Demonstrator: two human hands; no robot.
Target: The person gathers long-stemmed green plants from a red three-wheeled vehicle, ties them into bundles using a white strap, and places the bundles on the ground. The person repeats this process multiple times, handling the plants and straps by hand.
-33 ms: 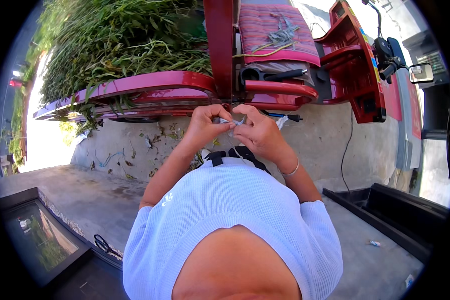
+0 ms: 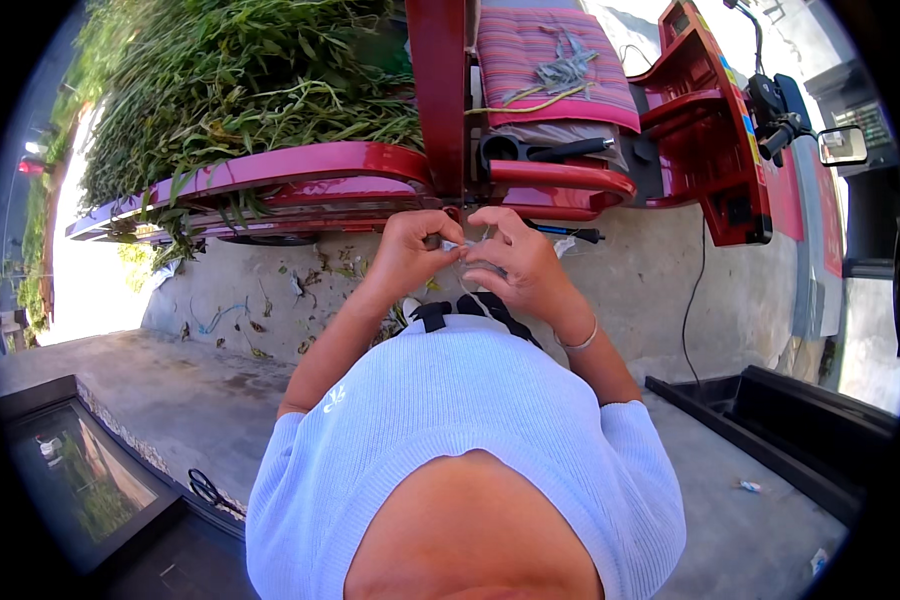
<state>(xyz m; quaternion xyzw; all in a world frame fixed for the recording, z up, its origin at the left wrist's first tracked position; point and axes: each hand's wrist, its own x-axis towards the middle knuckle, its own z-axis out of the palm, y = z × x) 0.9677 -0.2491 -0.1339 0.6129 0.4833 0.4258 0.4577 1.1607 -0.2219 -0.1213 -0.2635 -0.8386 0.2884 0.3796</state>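
Note:
In front of my waist my two hands meet over a thin pale strip (image 2: 457, 247), perhaps plastic or string. My left hand (image 2: 412, 246) pinches it between thumb and forefinger. From the other side, my right hand (image 2: 526, 268) has its fingers curled at the strip, thumb a little apart below. A pale strand (image 2: 478, 303) hangs from between the hands toward my dark waist strap. The exact hold of the right fingertips is partly hidden.
Ahead stands a red three-wheeled vehicle (image 2: 450, 110), its bed heaped with green cut plants (image 2: 240, 90). Scraps and a yellow cord lie on its pink striped seat cushion (image 2: 530, 60). Black scissors (image 2: 206, 487) lie behind me to the left; a black open box (image 2: 800, 420) sits at right.
The right thumb has dropped away from the forefinger, opening a gap, and the pale strip between the hands shows less. The strand below has shifted slightly. The left hand stays nearly in place.

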